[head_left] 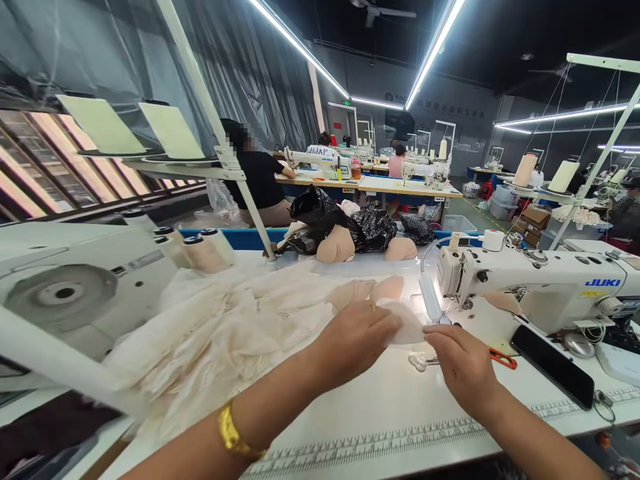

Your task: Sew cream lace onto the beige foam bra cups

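Observation:
Between my two hands a small piece of thin pale fabric [406, 325] is stretched above the white table. My left hand [354, 339] has its fingers closed on the left end of the piece. The fingertips of my right hand [463, 360] pinch its right edge. Behind the hands lie beige moulded cups [387, 289]. A large heap of sheer cream fabric [240, 320] spreads over the table to the left. The needle end of a white JUKI sewing machine [540, 277] stands just beyond my right hand, with its lamp lit.
A black phone [553, 365] and orange snips [503, 358] lie right of my right hand. A ruler strip [380, 441] runs along the front edge. Thread cones [203, 250] stand at the left. Black plastic bags [373, 228] sit behind. A person in black [257, 177] sits farther back.

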Motion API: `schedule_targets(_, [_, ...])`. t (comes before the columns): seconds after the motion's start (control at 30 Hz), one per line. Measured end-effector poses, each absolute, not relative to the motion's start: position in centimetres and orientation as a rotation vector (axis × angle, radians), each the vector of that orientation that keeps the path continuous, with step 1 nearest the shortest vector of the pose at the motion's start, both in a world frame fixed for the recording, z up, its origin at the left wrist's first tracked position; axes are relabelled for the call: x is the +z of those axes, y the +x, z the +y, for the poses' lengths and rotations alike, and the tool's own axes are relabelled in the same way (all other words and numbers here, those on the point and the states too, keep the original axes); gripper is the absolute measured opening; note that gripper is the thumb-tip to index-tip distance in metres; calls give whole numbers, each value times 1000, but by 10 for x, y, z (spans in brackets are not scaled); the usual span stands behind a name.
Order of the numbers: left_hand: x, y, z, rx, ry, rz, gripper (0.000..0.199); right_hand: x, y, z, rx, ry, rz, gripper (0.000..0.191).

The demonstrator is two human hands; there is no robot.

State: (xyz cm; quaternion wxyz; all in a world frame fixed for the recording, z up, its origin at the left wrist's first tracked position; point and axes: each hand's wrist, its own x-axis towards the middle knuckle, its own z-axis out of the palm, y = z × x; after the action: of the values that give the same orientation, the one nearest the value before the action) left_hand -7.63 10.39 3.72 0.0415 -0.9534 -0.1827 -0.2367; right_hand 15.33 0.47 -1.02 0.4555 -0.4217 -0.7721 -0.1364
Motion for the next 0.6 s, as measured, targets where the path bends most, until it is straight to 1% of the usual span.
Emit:
schedule_targets(0.13, [1,-70,102,-329,-3014,-402,20,-42,173,30,-176,-1171,-2123,31])
schedule_targets(0.2, [-12,-58,102,-292,-3013,-339,17,-50,187,38,-87,-1182,-2273,30])
schedule_targets(0.3, [-23,-38,103,-306,-2984,-374,28,-54,205,42,-38,-1169,-2416,30])
schedule_targets(0.37, [-27,-29,104,-361,-2977,-449,27,-55,212,39,-98,-1139,-2395,30])
schedule_targets(0.47, [-35,-25,104,-630,-2958,-465,25,-51,215,31,-172,-1112,-2352,32])
schedule_targets(0.53, [-40,-26,104,-763,-2954,-402,24,-47,215,26,-135,-1120,-2375,33])
schedule_targets(0.6, [-46,-27,104,-812,-2948,-364,24,-42,214,23,-74,-1135,-2399,34])
